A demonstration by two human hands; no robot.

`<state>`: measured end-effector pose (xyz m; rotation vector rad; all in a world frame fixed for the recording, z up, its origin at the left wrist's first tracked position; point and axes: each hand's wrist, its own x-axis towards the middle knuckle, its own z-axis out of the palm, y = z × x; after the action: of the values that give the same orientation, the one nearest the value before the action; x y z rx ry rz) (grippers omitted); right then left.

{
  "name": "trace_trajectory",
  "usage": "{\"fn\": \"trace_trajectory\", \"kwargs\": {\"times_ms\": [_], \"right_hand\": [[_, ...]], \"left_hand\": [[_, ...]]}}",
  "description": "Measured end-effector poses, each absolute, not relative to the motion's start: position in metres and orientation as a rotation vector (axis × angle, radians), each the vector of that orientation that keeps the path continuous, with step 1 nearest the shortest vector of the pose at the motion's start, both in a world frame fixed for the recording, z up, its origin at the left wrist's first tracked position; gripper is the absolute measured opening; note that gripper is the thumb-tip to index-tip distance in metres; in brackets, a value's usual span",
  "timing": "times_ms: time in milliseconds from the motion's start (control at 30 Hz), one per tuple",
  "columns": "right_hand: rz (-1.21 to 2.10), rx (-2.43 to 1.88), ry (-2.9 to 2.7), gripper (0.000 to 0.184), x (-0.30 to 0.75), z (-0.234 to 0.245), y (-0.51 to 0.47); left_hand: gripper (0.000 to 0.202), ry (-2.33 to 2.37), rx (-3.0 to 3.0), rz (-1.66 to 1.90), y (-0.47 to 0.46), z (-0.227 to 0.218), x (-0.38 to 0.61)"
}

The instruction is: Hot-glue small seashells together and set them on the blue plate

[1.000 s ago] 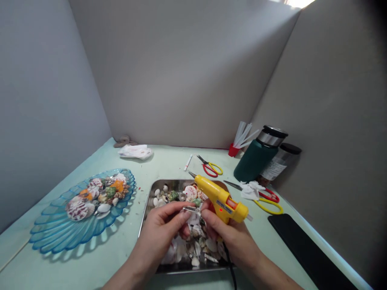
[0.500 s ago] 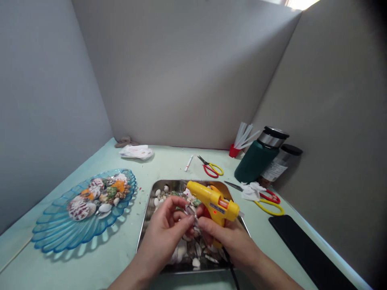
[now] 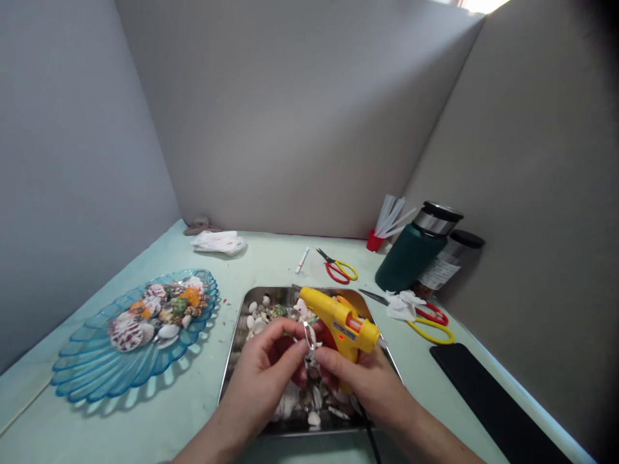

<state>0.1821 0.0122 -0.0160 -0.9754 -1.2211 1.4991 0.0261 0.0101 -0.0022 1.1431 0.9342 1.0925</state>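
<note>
My left hand [image 3: 264, 380] and my right hand [image 3: 360, 383] meet over a steel tray [image 3: 232, 361] full of seashells. Between the fingertips of both hands is a small metal clip [image 3: 308, 336], held upright. My right hand also grips a yellow hot glue gun [image 3: 341, 319], its nozzle pointing away to the left and its red light on. The gun's black cord runs down past my right wrist.
A blue glass dish [image 3: 87, 370] with coloured shells sits at the left. Scissors [image 3: 338, 269], a second pair [image 3: 428, 319] under a tissue, a green flask [image 3: 413, 251], a jar, a red cup of glue sticks [image 3: 382, 225], and a black pad [image 3: 488, 399] lie to the right.
The clip has turned from lying flat to standing upright between my fingertips. The glue gun and both hands have shifted slightly left and nearer each other.
</note>
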Motion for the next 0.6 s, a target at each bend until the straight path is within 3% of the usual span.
{"fn": "trace_trajectory", "kwargs": {"times_ms": [600], "right_hand": [[1.412, -0.966, -1.343, 0.03, 0.1839, -0.0098, 0.0108]], "left_hand": [[0.019, 0.883, 0.992, 0.995, 0.0116, -0.0096, 0.0248]]}}
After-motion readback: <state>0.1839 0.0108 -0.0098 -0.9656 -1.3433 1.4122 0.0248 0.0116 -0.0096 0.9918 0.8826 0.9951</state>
